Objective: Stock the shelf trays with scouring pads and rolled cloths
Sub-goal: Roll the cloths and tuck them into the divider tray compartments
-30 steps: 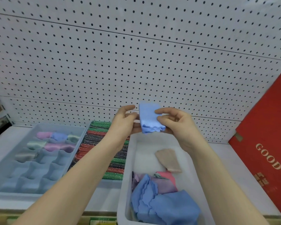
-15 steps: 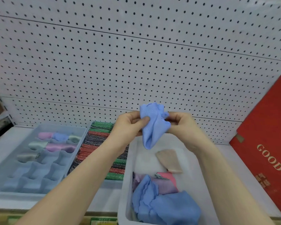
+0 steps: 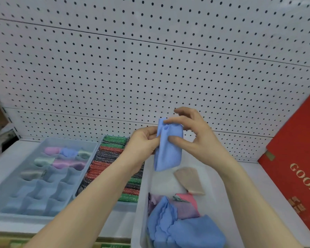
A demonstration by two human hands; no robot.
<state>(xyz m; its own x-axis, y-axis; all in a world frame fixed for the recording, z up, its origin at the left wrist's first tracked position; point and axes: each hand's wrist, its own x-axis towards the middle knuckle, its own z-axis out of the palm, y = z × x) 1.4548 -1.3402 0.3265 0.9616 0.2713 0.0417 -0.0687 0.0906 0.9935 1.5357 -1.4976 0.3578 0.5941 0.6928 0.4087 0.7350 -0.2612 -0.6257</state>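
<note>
- Two hands work one cloth in the air over the far end of the white bin (image 3: 220, 178); divider tray (image 3: 25, 214) sits well left, past the scouring pads (image 3: 113, 154)
- left hand (image 3: 143, 144) pinches the blue cloth (image 3: 168, 153) at its left edge, fingers curled; right hand (image 3: 197, 136) nips its top, thumb on the face, other fingers spread
- risk: roll looks loose; easing either pinch may let it unfurl
- long axis near vertical; free end points down

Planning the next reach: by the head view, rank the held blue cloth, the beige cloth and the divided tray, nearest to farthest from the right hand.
1. Blue cloth: pinched by the right hand, centre.
2. Beige cloth: just below the hand.
3. Divided tray: far left on the shelf.
</note>
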